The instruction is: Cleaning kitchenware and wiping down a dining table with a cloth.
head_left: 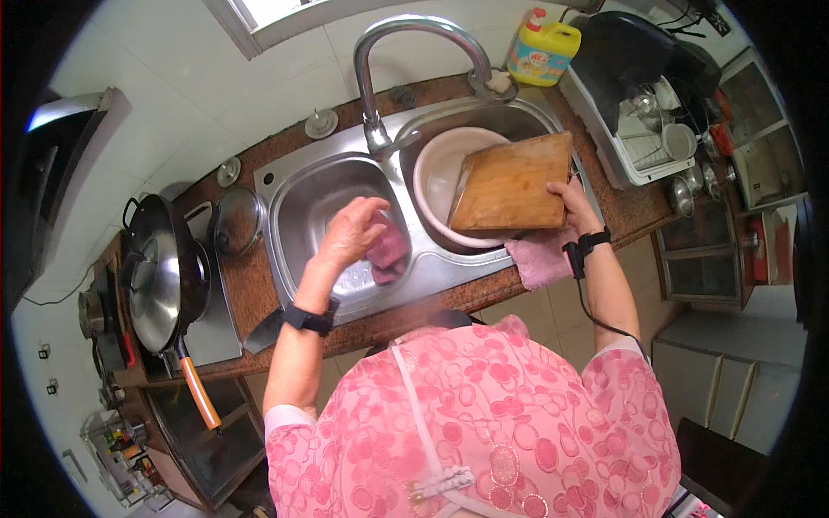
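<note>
My right hand grips the near right corner of a wooden cutting board. The board is tilted over a pale pink plastic basin in the right sink bowl. Above the left sink bowl is my left hand, thumb and fingers partly spread. A wet dark-pink cloth shows just beyond and below those fingers. Whether they pinch it is unclear. A light pink towel hangs over the counter's front edge, below my right hand.
A chrome faucet arches over the sink. Behind it at right stands a yellow detergent jug. To the left are a glass lid, a cleaver and a wok. A dish rack stands at right.
</note>
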Available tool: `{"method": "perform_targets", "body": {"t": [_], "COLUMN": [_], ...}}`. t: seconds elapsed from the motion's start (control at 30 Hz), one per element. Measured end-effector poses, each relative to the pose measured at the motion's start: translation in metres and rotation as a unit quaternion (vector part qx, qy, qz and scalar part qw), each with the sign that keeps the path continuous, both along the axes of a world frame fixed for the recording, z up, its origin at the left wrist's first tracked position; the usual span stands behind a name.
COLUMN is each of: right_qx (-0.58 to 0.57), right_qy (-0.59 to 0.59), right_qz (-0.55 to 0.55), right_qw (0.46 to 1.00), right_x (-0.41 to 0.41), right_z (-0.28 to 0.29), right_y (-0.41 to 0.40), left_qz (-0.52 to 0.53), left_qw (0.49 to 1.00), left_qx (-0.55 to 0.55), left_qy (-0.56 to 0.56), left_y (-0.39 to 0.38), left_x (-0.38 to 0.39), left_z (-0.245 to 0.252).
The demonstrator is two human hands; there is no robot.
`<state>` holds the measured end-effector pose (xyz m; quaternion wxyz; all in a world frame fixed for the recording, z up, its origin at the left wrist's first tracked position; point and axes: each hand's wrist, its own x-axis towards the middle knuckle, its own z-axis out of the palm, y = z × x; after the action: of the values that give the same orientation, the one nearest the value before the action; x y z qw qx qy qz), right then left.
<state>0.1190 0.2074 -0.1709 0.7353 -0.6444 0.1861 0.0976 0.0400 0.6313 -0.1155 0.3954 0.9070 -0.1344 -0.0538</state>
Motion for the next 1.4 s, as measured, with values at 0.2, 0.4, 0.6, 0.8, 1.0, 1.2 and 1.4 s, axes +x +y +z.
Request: {"method": "perform_targets", "body": {"t": [0.2,0.4,0.6,0.8,1.0,1.2,1.4], "right_qx": [-0.073,0.057,0.096,0.133,0.035,-0.088,-0.304], "right_qy": [-0.109,-0.09,-0.122,-0.157,-0.097,-0.018,-0.103], "right_qz": [-0.001,0.021,0.028,0.133,0.229,0.22,0.275], "right_qw": [0.991,0.994,0.988,0.97,0.968,0.971,0.906], "right_x": [0.002,-0.039,-0.075,-0.092,-0.081,-0.085,-0.087], "right_z": [0.029,0.118,0.175,0.201,0.149,0.048,-0.008], "right_y": [0.001,-0.005,0.016,0.025,0.004,-0.013,-0.041], "left_qz": [-0.029,-0.119,-0.063,0.075,0.177,0.317,0.229], "left_qw": [0.981,0.952,0.903,0.927,0.92,0.832,0.766], "left_qx": [0.014,0.001,0.008,-0.136,-0.191,-0.265,-0.376], "left_qy": [-0.192,-0.282,-0.425,-0.341,-0.294,-0.37,-0.468], "left_y": [-0.07,-0.18,-0.2,-0.147,-0.049,0.005,0.041], "left_x": [0.007,-0.012,-0.003,0.0,-0.042,-0.04,0.055], "left_z": [0.003,0.023,0.027,0.084,0.146,0.231,0.293]}}
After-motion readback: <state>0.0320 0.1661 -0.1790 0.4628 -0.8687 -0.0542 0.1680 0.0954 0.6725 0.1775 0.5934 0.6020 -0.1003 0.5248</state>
